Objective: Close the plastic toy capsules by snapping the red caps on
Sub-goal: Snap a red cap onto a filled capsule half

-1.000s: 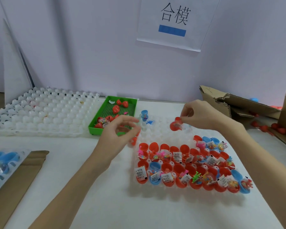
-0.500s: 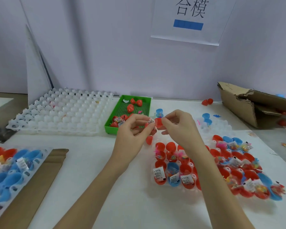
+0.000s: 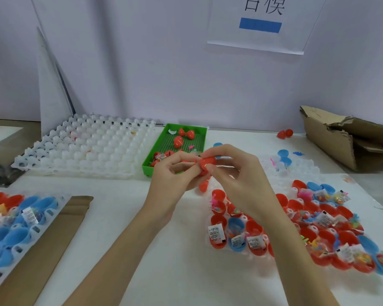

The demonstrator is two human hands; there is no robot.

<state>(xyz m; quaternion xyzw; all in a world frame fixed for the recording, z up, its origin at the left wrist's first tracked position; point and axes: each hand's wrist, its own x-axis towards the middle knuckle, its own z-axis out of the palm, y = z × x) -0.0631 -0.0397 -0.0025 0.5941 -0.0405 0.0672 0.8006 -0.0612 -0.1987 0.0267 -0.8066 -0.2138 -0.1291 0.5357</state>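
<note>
Above the table's middle, my left hand [image 3: 175, 173] and my right hand [image 3: 234, 173] meet around one red capsule [image 3: 207, 164]. My right thumb and fingers pinch its red cap from the right, and my left fingertips hold the other half, mostly hidden. A loose red half [image 3: 203, 186] lies just below the hands. To the right, a clear tray [image 3: 296, 173] holds several open red and blue capsule halves [image 3: 218, 244] filled with small toys and labelled packets.
A green tray [image 3: 199, 131] with closed red capsules stands behind the hands. A white empty cell tray [image 3: 86, 149] lies at the back left. Another tray of blue and red halves [image 3: 13, 228] and a cardboard strip [image 3: 60, 230] sit at the left. A torn cardboard box [image 3: 341, 140] is at the right.
My right hand carried a red capsule piece left from over the clear tray to meet my left hand. Both hands now press together on it. The view shifted left.
</note>
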